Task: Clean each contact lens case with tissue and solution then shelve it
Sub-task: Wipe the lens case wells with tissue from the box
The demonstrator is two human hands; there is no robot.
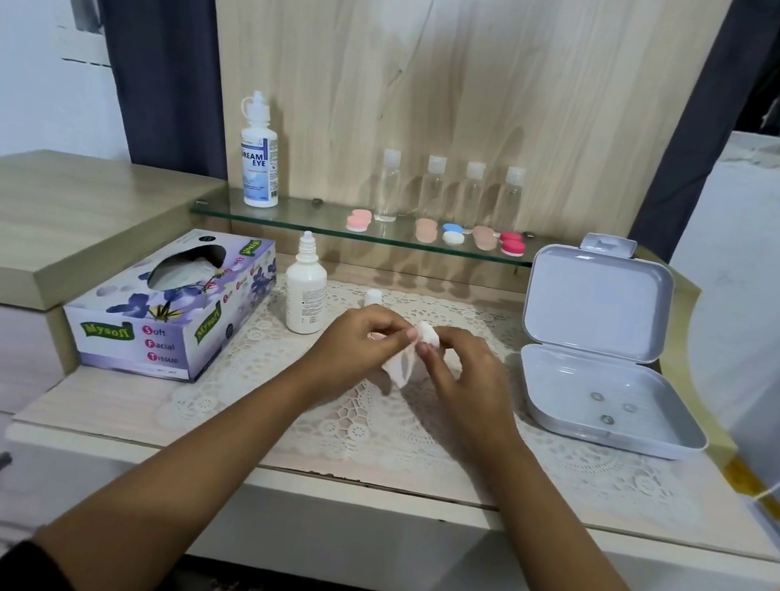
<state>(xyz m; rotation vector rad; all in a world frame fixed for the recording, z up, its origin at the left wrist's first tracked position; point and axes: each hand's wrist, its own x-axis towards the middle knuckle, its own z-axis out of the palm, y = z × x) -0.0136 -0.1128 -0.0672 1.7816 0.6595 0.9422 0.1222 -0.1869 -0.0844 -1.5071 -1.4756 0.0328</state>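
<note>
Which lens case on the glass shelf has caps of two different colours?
The middle case: one cap blue, one white; the others are pink, peach or red.

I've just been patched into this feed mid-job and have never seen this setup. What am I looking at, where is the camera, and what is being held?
There is no machine here: a person works with bare hands, and the one picture comes from a camera worn on their head, looking forward and down. The left hand and right hand both pinch a crumpled white tissue above a lace mat; whatever it wraps is hidden. On the desk stand a tissue box, a small white bottle with a loose cap nearby, and an open grey box. The glass shelf behind carries a large solution bottle, four clear bottles and several lens cases.
</note>
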